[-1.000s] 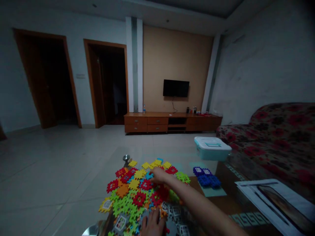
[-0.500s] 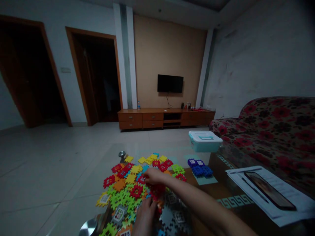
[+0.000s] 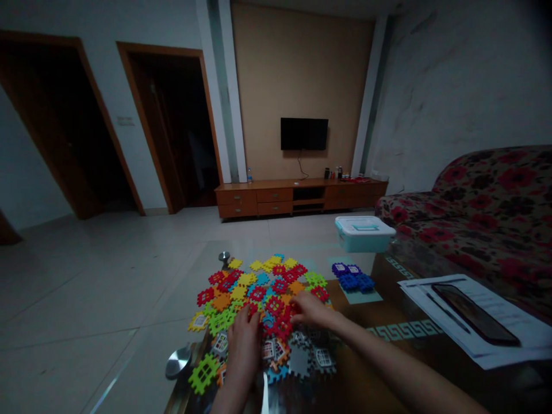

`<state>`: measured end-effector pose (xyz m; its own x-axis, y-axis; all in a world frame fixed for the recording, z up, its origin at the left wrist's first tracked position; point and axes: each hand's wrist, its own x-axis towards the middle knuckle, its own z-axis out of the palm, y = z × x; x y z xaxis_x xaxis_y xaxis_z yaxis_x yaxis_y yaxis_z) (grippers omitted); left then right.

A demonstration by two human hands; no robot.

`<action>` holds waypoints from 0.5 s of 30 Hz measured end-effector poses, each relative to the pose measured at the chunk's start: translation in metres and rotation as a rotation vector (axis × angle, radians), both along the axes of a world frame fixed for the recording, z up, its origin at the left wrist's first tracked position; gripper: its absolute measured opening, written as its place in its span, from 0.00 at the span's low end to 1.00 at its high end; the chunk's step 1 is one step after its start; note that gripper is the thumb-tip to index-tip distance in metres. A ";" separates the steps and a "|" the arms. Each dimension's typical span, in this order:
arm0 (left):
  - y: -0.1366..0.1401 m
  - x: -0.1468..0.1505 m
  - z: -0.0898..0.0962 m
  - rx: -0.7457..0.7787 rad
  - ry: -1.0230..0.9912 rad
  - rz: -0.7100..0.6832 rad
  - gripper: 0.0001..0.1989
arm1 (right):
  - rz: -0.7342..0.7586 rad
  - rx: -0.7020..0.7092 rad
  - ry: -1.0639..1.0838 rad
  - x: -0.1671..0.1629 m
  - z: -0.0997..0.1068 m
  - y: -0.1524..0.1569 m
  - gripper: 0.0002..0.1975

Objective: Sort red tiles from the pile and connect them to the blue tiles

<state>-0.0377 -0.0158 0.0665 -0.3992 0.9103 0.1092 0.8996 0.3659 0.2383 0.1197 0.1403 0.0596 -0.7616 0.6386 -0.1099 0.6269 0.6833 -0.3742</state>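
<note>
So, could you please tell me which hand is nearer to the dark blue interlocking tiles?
Right: the right hand is at the right side of the multicoloured pile, left of the dark blue interlocking tiles; the left hand is farther left, over the pile.

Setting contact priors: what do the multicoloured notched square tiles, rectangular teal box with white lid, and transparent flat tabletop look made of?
Notched tiles: probably rigid plastic, satin; even colour, repeated teeth.
Teal box: likely plastic too, smooth; even colour, rounded corners.
Transparent tabletop: likely glass, glossy; floor shows through, faint reflections.
</note>
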 end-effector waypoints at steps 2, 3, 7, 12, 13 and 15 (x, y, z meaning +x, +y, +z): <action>0.000 0.000 0.003 0.024 0.049 0.058 0.24 | -0.060 0.037 -0.009 -0.001 -0.003 -0.008 0.22; 0.001 0.001 0.004 0.031 0.058 0.063 0.23 | -0.088 0.041 -0.016 -0.003 -0.003 -0.011 0.25; 0.017 0.011 0.001 -0.002 0.046 0.011 0.23 | -0.152 -0.027 -0.036 -0.007 -0.002 -0.014 0.28; 0.048 0.032 -0.001 -0.084 0.080 0.017 0.23 | -0.130 0.036 0.185 0.009 -0.001 -0.018 0.30; 0.053 0.036 -0.001 -0.093 0.101 0.025 0.22 | -0.134 0.045 0.242 0.017 -0.001 -0.019 0.31; 0.061 0.042 -0.001 -0.120 0.139 0.049 0.20 | -0.147 0.044 0.330 0.037 -0.005 -0.020 0.31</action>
<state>0.0043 0.0448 0.0655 -0.4318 0.9001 0.0584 0.9014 0.4281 0.0655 0.1563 0.1204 0.0547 -0.6510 0.7427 0.1567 0.5703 0.6148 -0.5448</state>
